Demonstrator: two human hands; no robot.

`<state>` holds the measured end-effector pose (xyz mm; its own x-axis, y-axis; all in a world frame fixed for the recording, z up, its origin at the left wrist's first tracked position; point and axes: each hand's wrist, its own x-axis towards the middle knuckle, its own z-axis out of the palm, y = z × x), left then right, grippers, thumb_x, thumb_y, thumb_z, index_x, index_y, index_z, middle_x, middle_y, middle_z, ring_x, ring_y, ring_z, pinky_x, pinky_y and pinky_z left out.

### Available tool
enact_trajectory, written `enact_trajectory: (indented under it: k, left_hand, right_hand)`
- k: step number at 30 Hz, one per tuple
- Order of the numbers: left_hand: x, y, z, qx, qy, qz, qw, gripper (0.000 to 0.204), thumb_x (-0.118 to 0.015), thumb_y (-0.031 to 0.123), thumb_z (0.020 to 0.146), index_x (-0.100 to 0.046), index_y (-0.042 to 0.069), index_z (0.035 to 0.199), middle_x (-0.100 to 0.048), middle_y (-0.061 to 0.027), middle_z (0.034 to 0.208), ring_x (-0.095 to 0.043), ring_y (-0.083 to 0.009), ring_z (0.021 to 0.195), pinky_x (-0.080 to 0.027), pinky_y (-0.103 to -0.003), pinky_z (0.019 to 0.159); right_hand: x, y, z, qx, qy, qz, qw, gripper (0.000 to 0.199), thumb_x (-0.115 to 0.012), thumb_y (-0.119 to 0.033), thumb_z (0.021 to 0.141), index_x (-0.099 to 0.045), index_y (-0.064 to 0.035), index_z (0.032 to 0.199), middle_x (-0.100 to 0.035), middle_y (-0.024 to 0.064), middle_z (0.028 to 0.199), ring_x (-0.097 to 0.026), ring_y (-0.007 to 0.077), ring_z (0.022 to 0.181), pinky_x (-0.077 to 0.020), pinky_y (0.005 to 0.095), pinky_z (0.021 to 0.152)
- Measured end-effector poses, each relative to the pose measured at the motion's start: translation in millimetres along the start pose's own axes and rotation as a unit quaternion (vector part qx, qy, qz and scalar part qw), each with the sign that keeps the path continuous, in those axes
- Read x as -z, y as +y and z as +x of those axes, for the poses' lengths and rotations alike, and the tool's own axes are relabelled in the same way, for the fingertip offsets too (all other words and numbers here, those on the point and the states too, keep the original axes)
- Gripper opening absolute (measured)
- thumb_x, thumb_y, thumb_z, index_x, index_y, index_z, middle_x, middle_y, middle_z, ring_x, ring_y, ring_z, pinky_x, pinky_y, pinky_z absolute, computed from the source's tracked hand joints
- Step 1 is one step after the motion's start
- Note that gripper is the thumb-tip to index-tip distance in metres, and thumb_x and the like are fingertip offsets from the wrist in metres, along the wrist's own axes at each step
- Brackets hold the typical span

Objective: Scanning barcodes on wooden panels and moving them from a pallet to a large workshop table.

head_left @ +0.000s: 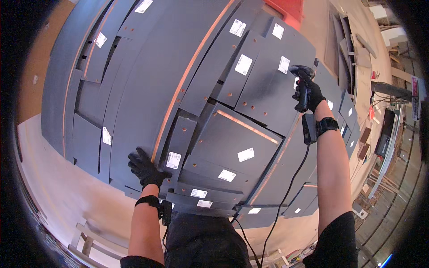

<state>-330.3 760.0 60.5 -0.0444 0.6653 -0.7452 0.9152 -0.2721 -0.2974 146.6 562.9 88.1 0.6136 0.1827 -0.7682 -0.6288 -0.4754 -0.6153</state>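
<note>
My right hand point(314, 93), in a black glove, is wrapped round the grip of a black handheld barcode scanner point(301, 70). The scanner's head hangs over white labels on dark grey panels, one label point(283, 64) lying just beside it. In its own black glove, my left hand point(145, 169) rests with fingers spread on a long grey panel point(147, 98), next to an orange-brown strip. A narrow drilled panel point(180, 140) with a white label lies right of that hand. Both wrists wear black straps, each with a small dark box.
Many grey panels of different sizes lie side by side and overlapping on a pale wooden surface point(58, 178). A red object point(288, 11) shows at the far edge. Cables point(291, 178) run down past my body. Offcuts and a slatted floor point(393, 210) are on the right.
</note>
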Motion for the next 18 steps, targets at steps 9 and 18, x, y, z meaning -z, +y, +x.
enact_trajectory:
  k: [9, 18]
  left_hand:
    - [-2.9, -3.6, 1.0, -0.021, 0.009, 0.002, 1.0, 0.139, -0.083, 0.043, 0.036, 0.013, 0.013, 0.132, 0.005, -0.025, 0.136, -0.003, -0.0445, 0.125, -0.015, -0.051, 0.1]
    - [-8.2, -4.8, 4.2, -0.012, 0.01, 0.003, 1.0, 0.139, -0.083, 0.043, 0.036, 0.013, 0.015, 0.132, 0.006, -0.0242, 0.137, -0.002, -0.0442, 0.125, -0.014, -0.05, 0.101]
  right_hand:
    - [-1.1, -0.3, -4.0, 0.018, -0.037, -0.001, 0.999, 0.032, -0.062, -0.04, 0.073, -0.052, -0.0103, 0.081, -0.049, 0.002, 0.06, -0.049, 0.0154, 0.046, -0.047, 0.0327, 0.052]
    - [-3.9, -0.4, -7.9, 0.022, 0.018, -0.039, 0.999, 0.044, -0.066, -0.045, 0.068, -0.052, -0.0072, 0.085, -0.048, 0.0029, 0.064, -0.049, 0.0151, 0.05, -0.0475, 0.0332, 0.051]
